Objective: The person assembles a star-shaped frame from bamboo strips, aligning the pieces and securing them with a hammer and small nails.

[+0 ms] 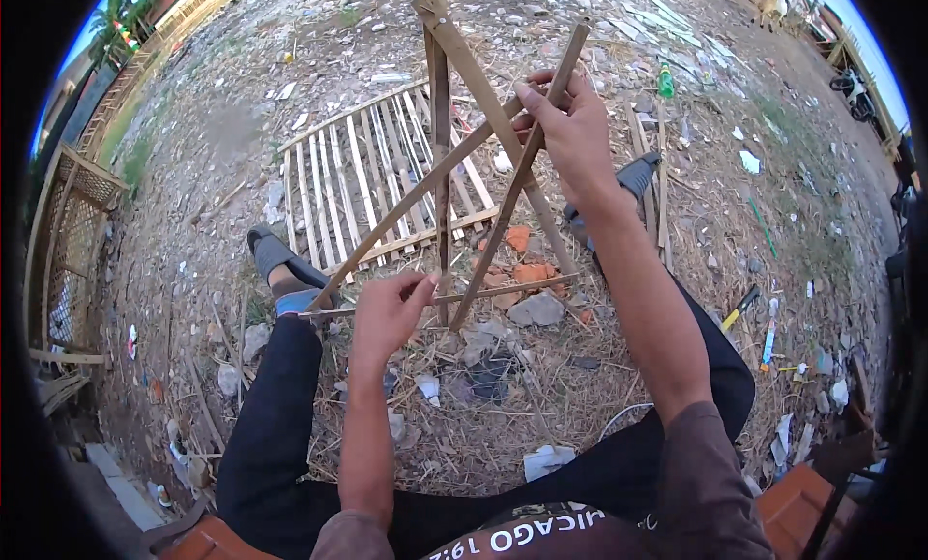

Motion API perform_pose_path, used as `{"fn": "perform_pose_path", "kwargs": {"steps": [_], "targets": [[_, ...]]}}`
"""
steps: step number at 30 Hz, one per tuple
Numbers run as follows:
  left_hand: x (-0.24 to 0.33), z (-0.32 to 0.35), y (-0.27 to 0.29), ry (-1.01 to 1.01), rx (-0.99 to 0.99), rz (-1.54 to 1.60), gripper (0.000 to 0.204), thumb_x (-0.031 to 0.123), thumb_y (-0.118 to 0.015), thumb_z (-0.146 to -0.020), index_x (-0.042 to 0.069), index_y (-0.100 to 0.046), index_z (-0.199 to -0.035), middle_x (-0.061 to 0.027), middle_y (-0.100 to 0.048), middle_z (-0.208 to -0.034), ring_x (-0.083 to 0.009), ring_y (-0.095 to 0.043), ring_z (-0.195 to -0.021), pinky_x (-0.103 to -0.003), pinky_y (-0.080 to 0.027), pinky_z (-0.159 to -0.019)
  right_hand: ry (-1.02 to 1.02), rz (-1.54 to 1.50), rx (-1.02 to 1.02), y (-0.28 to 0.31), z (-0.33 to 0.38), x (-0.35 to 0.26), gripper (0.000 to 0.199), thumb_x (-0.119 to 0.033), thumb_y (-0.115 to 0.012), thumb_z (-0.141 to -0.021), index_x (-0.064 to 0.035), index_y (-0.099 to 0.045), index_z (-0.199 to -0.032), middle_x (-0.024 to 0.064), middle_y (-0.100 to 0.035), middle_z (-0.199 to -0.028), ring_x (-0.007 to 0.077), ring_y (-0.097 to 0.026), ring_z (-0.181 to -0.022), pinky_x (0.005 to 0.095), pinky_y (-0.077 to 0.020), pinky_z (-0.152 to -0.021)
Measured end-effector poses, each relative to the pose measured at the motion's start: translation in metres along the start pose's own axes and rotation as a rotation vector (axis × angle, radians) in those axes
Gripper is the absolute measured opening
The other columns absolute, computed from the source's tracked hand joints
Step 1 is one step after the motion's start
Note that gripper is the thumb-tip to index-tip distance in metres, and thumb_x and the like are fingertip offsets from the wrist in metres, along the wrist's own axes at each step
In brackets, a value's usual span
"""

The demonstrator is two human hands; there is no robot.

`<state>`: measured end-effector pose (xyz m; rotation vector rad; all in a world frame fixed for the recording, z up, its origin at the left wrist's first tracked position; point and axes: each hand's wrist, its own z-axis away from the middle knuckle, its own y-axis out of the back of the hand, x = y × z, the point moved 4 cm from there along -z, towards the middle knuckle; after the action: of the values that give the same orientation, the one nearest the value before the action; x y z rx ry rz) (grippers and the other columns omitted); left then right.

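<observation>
In front of me stands a star-shaped frame (472, 72) of thin, flat wooden strips that cross one another, its top point joined. My right hand (575, 130) is closed around the upper right part, where a loose-looking dark strip (505, 212) slants down across the others. My left hand (391, 309) is lower down, its fingers curled at the bottom cross strip (503, 289), with the thumb pointing up and right. The fingers partly hide that strip. A long diagonal strip (406, 202) runs from the lower left up to my right hand.
Beyond the frame lies a slatted wooden panel (362, 159). Broken bricks (534, 273) and a grey stone (536, 309) sit below it. A yellow-handled tool (739, 307) and loose strips (652, 188) lie to the right. Lattice panels (72, 241) stand at left; litter covers the ground.
</observation>
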<state>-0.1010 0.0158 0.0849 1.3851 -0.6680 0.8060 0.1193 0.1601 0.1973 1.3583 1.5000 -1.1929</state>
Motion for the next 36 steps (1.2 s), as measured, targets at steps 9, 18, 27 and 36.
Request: {"fn": "perform_pose_path", "kwargs": {"steps": [9, 18, 27, 36], "targets": [[0.125, -0.079, 0.045, -0.277, -0.011, 0.000, 0.073, 0.030, -0.075, -0.078, 0.000, -0.039, -0.134, -0.0178, -0.058, -0.117, -0.0329, -0.059, -0.106, -0.043, -0.046, -0.090, -0.001, -0.008, -0.026, -0.015, 0.016, -0.016, 0.019, -0.009, -0.063, -0.088, 0.0010, -0.056, -0.102, 0.0094, -0.064, -0.082, 0.0128, -0.064, -0.064, 0.0275, -0.0532, -0.056], [0.074, -0.073, 0.032, -0.276, -0.089, -0.012, 0.026, 0.015, -0.062, -0.092, -0.001, -0.049, -0.109, -0.0064, -0.062, -0.086, -0.0129, -0.062, -0.074, -0.031, -0.048, -0.061, -0.081, -0.046, -0.162, -0.008, 0.026, 0.013, 0.046, -0.028, -0.061, -0.093, 0.0020, -0.047, -0.125, 0.0089, -0.064, -0.092, 0.0135, -0.063, -0.080, 0.0257, -0.0502, -0.070], [0.074, -0.066, 0.039, -0.483, 0.101, 0.047, 0.031, 0.018, -0.062, -0.092, -0.001, -0.054, -0.116, -0.0090, -0.061, -0.085, -0.0132, -0.057, -0.075, -0.029, -0.048, -0.067, -0.021, 0.086, -0.200, -0.010, 0.032, 0.030, 0.049, -0.032, -0.074, -0.083, 0.0030, -0.055, -0.112, 0.0009, -0.057, -0.079, 0.0085, -0.054, -0.072, 0.0234, -0.0454, -0.066], [0.052, -0.069, 0.052, -0.366, 0.122, -0.001, 0.029, 0.024, -0.066, -0.090, 0.002, -0.060, -0.107, -0.0052, -0.053, -0.064, -0.0104, -0.046, -0.057, -0.029, -0.037, -0.052, -0.033, 0.049, -0.075, -0.003, 0.028, 0.043, 0.038, -0.029, -0.073, -0.084, 0.0007, -0.059, -0.103, -0.0006, -0.057, -0.074, 0.0070, -0.053, -0.068, 0.0228, -0.0441, -0.061]]}}
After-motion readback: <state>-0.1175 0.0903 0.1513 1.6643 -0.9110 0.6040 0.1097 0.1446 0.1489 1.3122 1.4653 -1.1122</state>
